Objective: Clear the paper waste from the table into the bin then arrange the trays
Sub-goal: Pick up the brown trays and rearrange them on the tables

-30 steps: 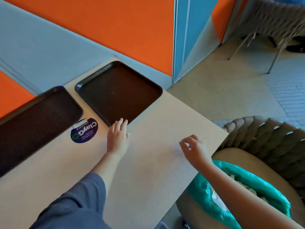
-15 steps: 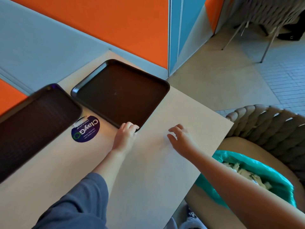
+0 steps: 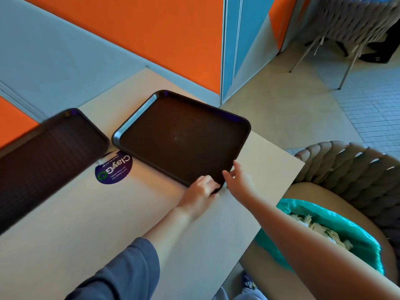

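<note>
Two dark brown trays lie on the pale table (image 3: pixel 91 215). The right tray (image 3: pixel 181 137) sits in the middle, its near corner pointing at me. My left hand (image 3: pixel 202 189) is curled over that near corner. Fingers apart, my right hand (image 3: pixel 238 178) touches the tray's right edge just beside it. The left tray (image 3: pixel 43 156) lies at the left and runs out of frame. A bin lined with a teal bag (image 3: pixel 320 237) stands at the lower right, with crumpled white paper (image 3: pixel 313 229) inside.
A round purple sticker (image 3: pixel 114 168) is on the table between the trays. A woven grey chair (image 3: pixel 350 167) stands right of the table behind the bin. Orange and grey wall panels run along the far side. Another chair (image 3: pixel 350 22) stands on the floor at top right.
My left hand has closed on the right tray's near corner, and the tray has turned and shifted right. My right hand has moved from the bare table up to the tray's edge.
</note>
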A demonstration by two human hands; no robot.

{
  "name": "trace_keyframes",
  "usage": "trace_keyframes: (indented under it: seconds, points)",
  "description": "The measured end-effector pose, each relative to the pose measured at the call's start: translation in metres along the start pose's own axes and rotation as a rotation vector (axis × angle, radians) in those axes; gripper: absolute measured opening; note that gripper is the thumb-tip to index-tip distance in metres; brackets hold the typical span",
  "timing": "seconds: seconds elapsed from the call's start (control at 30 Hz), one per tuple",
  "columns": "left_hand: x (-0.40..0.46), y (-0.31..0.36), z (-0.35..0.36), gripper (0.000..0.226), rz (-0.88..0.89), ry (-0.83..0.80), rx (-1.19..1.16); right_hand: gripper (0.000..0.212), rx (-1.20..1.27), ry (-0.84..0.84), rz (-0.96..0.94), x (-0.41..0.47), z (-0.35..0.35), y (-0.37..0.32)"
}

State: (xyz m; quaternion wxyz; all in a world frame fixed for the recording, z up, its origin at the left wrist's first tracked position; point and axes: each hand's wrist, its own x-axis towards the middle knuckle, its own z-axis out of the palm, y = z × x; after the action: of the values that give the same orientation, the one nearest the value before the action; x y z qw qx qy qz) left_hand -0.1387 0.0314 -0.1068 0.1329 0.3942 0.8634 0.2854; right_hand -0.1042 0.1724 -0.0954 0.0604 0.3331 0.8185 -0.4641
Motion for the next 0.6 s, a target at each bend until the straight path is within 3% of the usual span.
trace_keyframes:
  seconds: [0.07,0.17,0.33,0.6]
  points:
    - [-0.001,0.007,0.001,0.028,0.005,-0.071,-0.1,0.061,0.048,0.048,0.06,0.007,0.001,0.004]
    - [-0.002,0.003,-0.003,0.028,0.014,-0.088,-0.147,0.048,0.059,0.064,0.095,0.009,-0.005,0.007]
    - [-0.003,-0.028,-0.03,0.024,-0.028,0.114,0.0,0.03,0.006,0.005,0.108,0.011,-0.012,0.006]
    - [-0.031,-0.081,-0.068,0.039,-0.322,0.25,0.257,0.025,-0.188,-0.018,0.122,0.003,-0.03,0.014]
